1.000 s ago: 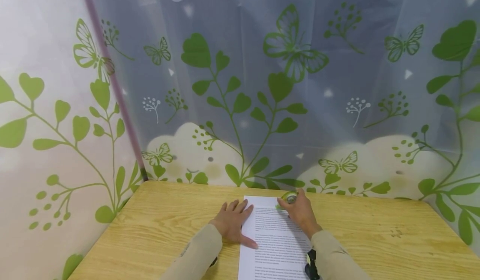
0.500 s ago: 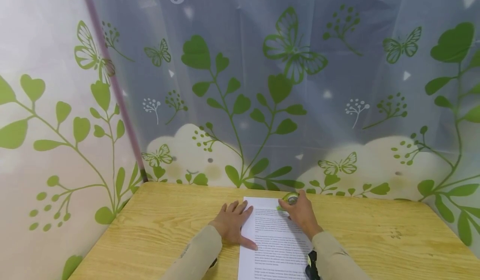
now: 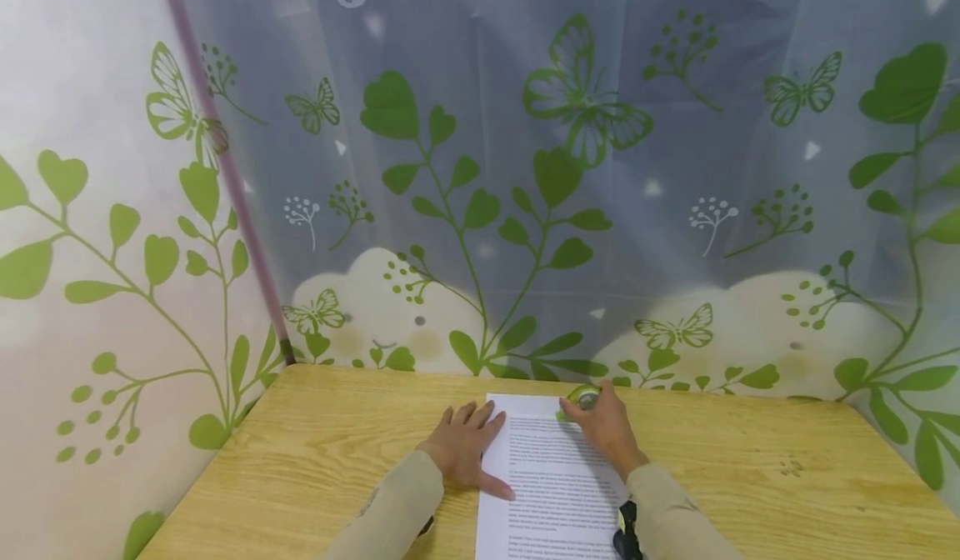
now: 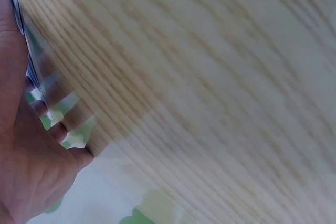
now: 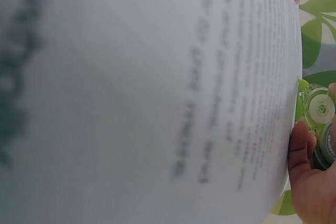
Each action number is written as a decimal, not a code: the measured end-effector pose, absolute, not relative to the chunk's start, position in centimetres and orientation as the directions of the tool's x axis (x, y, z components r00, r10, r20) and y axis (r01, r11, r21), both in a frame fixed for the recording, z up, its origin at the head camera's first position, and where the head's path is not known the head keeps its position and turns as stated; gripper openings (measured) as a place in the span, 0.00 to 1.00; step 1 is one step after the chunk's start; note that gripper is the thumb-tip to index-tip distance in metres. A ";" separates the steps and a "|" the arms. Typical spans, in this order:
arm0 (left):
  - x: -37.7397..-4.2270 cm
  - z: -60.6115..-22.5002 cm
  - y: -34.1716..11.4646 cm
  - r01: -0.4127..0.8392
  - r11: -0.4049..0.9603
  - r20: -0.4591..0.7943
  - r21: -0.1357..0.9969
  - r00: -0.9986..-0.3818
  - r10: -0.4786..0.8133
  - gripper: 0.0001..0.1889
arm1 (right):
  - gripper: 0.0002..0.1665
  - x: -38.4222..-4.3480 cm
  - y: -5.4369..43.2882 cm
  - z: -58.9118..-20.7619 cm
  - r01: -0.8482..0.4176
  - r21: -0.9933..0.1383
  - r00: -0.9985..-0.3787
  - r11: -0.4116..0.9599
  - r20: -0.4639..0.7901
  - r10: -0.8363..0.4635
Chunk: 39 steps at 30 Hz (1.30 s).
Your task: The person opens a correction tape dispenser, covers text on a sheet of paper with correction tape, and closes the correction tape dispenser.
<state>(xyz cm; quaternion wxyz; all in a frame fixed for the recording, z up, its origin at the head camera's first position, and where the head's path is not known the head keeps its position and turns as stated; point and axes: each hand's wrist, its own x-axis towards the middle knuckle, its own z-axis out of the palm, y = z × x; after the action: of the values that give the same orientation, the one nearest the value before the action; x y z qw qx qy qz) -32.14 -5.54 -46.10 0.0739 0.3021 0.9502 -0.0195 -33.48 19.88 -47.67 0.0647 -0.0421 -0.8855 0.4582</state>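
The green, rounded, see-through plastic tape dispenser sits in the right hand, pinched between thumb and fingers, near the tabletop's far edge. Its long axis slants, the green tip pointing towards the person and leftward, at the top lines of a white rectangular printed paper sheet; whether tip and paper touch cannot be told. The sheet's long axis runs from near the far edge towards the person, its lower end out of view.

The right hand is nearer the sheet's far right corner, which it and the dispenser cover; the right forearm, with a black wrist strap, hides part of the right side. The left hand lies with fingers spread across the sheet's left edge, thumb on the paper, well clear of the tip. Beyond the far edge hangs a blue-grey curtain with green leaves.
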 end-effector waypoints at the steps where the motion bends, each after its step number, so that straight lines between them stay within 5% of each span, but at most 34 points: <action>1: -32.1 -46.1 -5.5 0.577 0.817 -0.151 0.011 -0.807 0.571 0.62 | 0.47 -33.5 19.9 -47.7 0.016 -0.819 -0.989 0.574 0.073 0.132; 16: -32.2 -46.1 -5.6 0.582 0.812 -0.146 0.037 -0.801 0.580 0.62 | 0.51 -33.3 20.4 -47.7 0.019 -0.817 -0.988 0.576 0.073 0.135; 24: -32.1 -46.1 -5.6 0.581 0.813 -0.151 0.044 -0.800 0.580 0.63 | 0.43 -33.1 20.7 -47.6 0.026 -0.809 -0.989 0.587 0.066 0.134; 39: -31.9 -45.7 -5.6 0.583 0.811 -0.149 0.049 -0.799 0.583 0.62 | 0.50 -33.0 21.0 -47.4 0.031 -0.781 -0.988 0.624 0.071 0.138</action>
<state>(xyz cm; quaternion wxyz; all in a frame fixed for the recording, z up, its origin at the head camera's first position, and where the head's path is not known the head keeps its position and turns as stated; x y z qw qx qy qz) -31.92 -5.62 -45.70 0.0788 0.3072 0.9484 0.0003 -33.03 21.03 -47.44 0.0619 -0.0472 -0.8990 0.4309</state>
